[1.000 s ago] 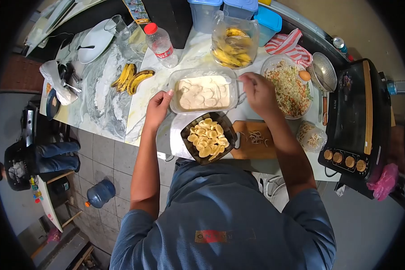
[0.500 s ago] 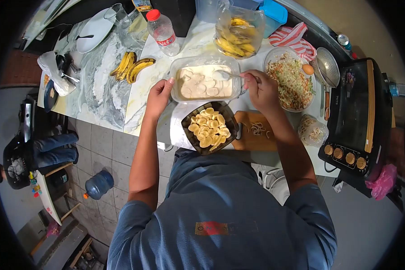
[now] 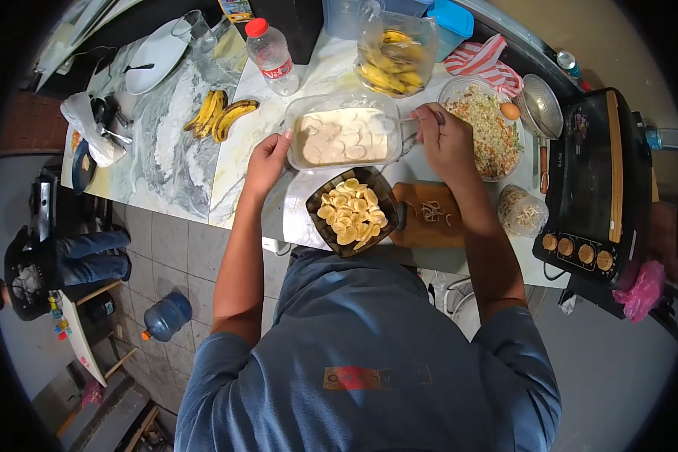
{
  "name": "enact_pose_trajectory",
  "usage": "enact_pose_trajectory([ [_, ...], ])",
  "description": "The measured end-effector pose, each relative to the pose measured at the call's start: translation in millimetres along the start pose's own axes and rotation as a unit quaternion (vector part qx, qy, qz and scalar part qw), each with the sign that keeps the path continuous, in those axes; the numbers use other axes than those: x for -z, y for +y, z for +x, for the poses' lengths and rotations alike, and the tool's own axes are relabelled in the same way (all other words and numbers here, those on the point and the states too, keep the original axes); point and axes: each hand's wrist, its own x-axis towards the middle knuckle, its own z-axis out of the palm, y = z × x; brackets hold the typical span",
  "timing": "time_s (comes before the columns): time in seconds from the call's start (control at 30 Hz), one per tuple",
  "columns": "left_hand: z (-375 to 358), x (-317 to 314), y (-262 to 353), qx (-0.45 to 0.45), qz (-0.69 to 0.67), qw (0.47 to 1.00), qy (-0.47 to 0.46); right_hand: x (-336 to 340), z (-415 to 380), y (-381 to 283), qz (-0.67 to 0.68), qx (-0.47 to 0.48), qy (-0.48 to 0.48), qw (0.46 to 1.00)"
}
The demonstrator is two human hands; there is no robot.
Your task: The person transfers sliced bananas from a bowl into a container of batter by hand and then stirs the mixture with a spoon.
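A clear plastic container (image 3: 289,128) holds pale, creamy batter (image 3: 339,139) with round slices lying in it. My left hand (image 3: 267,162) grips its left rim, thumb on top. My right hand (image 3: 444,139), fingers closed, pinches the handle of a spoon (image 3: 407,119) at the container's right side; the spoon's head is hard to make out against the batter. Just below the container, a dark square bowl (image 3: 318,226) is heaped with banana slices (image 3: 352,213). To its right lies a wooden cutting board (image 3: 422,233) with thin peel-like scraps.
Ripe bananas (image 3: 233,119) and a red-capped bottle (image 3: 271,56) stand left and behind. A bag of bananas (image 3: 392,64), a bowl of shredded vegetables (image 3: 478,132) with an egg, a strainer (image 3: 541,109) and a toaster oven (image 3: 591,173) line the right. A person (image 3: 60,260) is far left.
My right hand has moved slightly right with the spoon, drawing it toward the container's right rim. My left hand keeps its hold on the container.
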Motion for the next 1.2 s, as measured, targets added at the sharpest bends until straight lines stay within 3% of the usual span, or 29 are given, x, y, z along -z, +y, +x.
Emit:
enact_pose_trajectory([
  [0.17, 2, -1, -8, 0.027, -0.025, 0.999, -0.005, 3, 9, -14, -0.063, 0.022, -0.073, 0.995],
  [0.23, 4, -1, -15, 0.022, -0.040, 0.999, -0.005, -1, 10, -15, -0.097, 0.071, -0.108, 0.987],
  [0.37, 2, 0, -8, 0.022, -0.034, 0.999, -0.009, -10, 9, -14, -0.093, 0.097, -0.114, 0.984],
  [0.47, 3, 2, -3, 0.010, -0.012, 1.000, -0.008, -15, 11, -8, -0.092, 0.042, -0.121, 0.987],
  [0.57, -1, 2, -1, 0.018, -0.041, 0.999, -0.016, -21, 6, 4, -0.056, 0.005, -0.058, 0.997],
  [0.63, 0, 2, 3, 0.020, -0.023, 1.000, -0.005, -20, 7, 7, -0.033, -0.152, -0.029, 0.987],
  [0.77, -3, 1, 6, 0.025, -0.038, 0.999, -0.009, -15, 4, 13, 0.027, -0.220, 0.037, 0.975],
  [1.03, -8, 2, 5, 0.023, -0.035, 0.999, 0.000, -14, 5, 4, 0.138, -0.207, 0.083, 0.965],
  [1.2, -3, 7, 6, -0.005, -0.019, 1.000, 0.014, -49, -3, -7, 0.134, -0.085, -0.043, 0.986],
])
